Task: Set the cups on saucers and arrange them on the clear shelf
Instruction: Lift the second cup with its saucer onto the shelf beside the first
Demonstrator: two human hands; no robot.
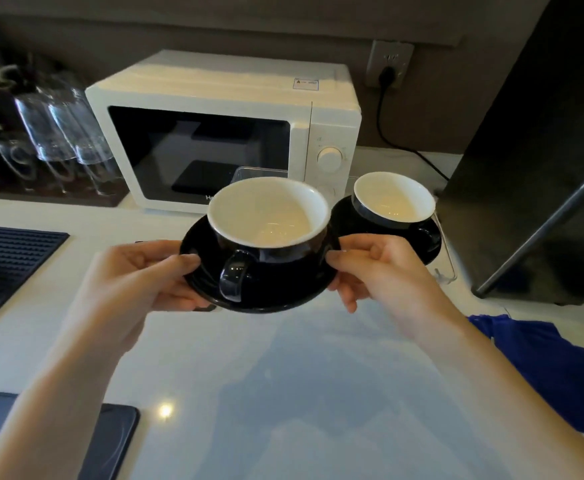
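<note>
- I have both hands on one black saucer (263, 299), raised above the white bench (283, 393) in front of the microwave (221, 129).
- My left hand (138, 275) has its grip closed on the saucer's left rim, thumb on top, fingers curled beneath.
- My right hand (377, 268) pinches the right rim the same way.
- A black cup (266, 220) with a white inside sits upright on this saucer, handle turned toward me.
- A second cup (392, 200) already rests on its own saucer (429, 244) to the right, on the clear shelf (451, 271), near the dark appliance (543, 168).
- Glasses (62, 129) stand well apart at far left; a blue cloth (543, 368) lies on the bench at right.
</note>
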